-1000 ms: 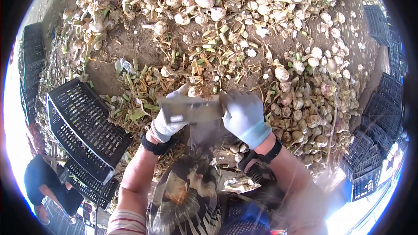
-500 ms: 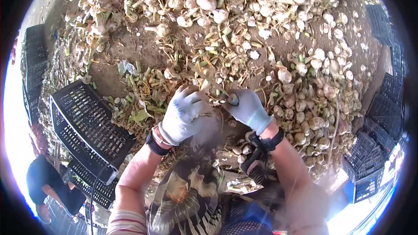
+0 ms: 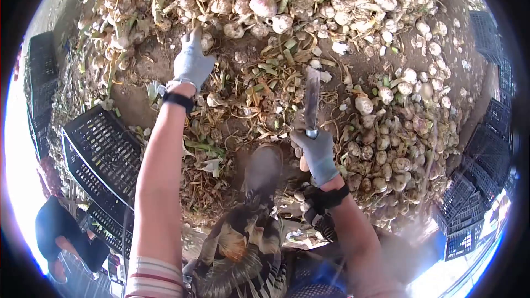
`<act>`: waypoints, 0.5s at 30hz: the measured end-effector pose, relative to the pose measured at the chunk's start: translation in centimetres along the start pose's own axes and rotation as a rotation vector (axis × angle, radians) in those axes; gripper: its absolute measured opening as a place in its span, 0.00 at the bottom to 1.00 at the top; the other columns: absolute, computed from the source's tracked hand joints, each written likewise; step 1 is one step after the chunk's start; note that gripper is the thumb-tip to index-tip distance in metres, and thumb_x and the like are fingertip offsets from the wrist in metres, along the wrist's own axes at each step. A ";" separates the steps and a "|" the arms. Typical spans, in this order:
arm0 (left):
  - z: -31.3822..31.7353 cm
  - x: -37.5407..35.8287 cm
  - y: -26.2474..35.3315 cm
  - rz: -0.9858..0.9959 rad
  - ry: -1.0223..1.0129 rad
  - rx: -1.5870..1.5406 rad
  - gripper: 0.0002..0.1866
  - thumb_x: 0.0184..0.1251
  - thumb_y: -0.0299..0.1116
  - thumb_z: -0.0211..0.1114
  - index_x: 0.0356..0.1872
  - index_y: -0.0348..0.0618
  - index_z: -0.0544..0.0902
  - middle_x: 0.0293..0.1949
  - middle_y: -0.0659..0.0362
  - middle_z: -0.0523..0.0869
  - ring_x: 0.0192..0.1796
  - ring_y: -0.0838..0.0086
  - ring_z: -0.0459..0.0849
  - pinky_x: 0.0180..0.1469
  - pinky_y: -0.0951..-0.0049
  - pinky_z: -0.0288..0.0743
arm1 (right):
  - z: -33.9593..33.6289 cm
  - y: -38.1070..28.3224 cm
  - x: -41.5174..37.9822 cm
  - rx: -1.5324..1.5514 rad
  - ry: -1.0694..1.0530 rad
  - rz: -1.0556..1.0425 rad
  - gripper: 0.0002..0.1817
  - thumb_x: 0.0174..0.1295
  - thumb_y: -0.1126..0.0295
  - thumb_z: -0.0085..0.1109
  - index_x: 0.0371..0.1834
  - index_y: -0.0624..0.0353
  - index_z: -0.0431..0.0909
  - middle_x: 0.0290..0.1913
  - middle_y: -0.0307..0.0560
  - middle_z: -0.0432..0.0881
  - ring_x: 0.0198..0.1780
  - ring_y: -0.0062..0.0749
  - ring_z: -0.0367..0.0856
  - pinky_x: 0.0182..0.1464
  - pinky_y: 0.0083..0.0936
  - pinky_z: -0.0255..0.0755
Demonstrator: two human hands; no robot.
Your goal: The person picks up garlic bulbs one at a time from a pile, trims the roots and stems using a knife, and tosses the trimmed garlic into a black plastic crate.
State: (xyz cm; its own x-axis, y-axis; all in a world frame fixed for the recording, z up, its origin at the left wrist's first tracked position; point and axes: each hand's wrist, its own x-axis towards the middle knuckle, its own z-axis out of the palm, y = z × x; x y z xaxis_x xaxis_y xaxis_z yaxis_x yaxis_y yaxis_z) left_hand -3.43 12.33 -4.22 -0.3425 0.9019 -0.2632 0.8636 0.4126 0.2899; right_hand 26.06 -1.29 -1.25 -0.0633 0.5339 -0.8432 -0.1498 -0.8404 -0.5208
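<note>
My left hand [image 3: 193, 62], in a pale glove, reaches to the near edge of the upper garlic heap. Its fingers stretch forward beside a garlic bulb [image 3: 207, 42] and cover where its stem lay; a firm grip does not show. In my right hand [image 3: 317, 154], also gloved, is a knife [image 3: 312, 99], its broad blade pointing away from me. The fingers are wrapped around the handle, which is mostly hidden. Below the blade's right side lies a pile of trimmed garlic bulbs [image 3: 386, 149]. Cut stems and leaves [image 3: 268, 85] litter the ground between my hands.
A large heap of garlic with stems [image 3: 254, 0] spreads along the top. Black plastic crates [image 3: 102, 149] stand at left, and more stacked crates [image 3: 469, 193] at right. My shoe [image 3: 264, 168] is in the lower middle. Another person [image 3: 69, 237] is at the far lower left.
My hands have parted. The left has moved forward and left to the garlic heap; the right remains near its place, with the knife now pointing forward in plain view.
</note>
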 end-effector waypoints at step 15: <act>2.3 -13.4 -2.0 0.131 -0.480 -1.031 0.25 0.65 0.25 0.69 0.62 0.35 0.73 0.52 0.54 0.84 0.50 0.72 0.84 0.51 0.71 0.81 | 4.9 -6.8 0.3 -1.499 -0.048 -0.971 0.08 0.59 0.64 0.63 0.39 0.52 0.83 0.28 0.44 0.82 0.27 0.41 0.84 0.31 0.36 0.77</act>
State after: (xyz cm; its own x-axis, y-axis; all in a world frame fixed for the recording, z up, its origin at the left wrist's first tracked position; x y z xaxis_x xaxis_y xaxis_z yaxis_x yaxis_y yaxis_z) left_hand 0.25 -0.83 -3.37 0.0952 0.8951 -0.4356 0.0919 0.4278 0.8992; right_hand 22.24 5.04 2.73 -0.5372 0.8193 -0.2006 0.7877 0.4022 -0.4666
